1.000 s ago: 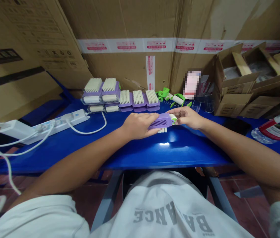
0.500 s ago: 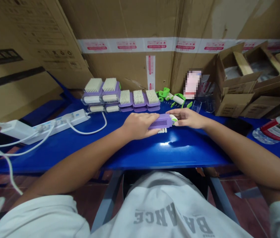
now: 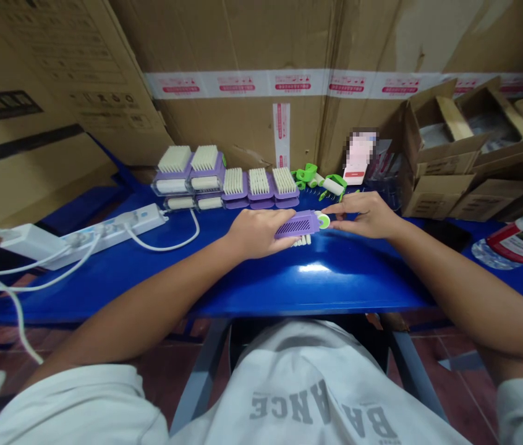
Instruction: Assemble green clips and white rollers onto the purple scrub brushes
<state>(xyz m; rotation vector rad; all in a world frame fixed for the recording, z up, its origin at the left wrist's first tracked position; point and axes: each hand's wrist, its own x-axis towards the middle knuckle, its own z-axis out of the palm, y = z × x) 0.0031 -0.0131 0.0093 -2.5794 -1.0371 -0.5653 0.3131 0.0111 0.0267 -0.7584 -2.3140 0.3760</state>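
Note:
My left hand (image 3: 261, 233) is wrapped round a purple brush (image 3: 296, 225) with a slotted face. Pale bristles (image 3: 303, 240) show along its lower side. A white roller with a bright green end (image 3: 323, 220) sits at the brush's right end. My right hand (image 3: 361, 213) has its thumb and fingertips at that roller, pinching its edge; the exact contact is small in view. Just behind my hands stand several purple brushes (image 3: 259, 183) with cream bristles facing up. Green frames (image 3: 306, 175) and a loose white roller (image 3: 334, 186) lie to their right.
A white power strip (image 3: 113, 232) with cables lies on the blue table (image 3: 261, 284) at left. Small open cardboard boxes (image 3: 442, 191) are stacked at right, beside a bottle (image 3: 521, 238). A phone (image 3: 358, 162) leans against the large cardboard wall (image 3: 238, 43) behind.
My right hand has arched up and shifted slightly right, its fingers now at the roller's outer edge. More of the green end shows. The brush has moved a little left in my left hand.

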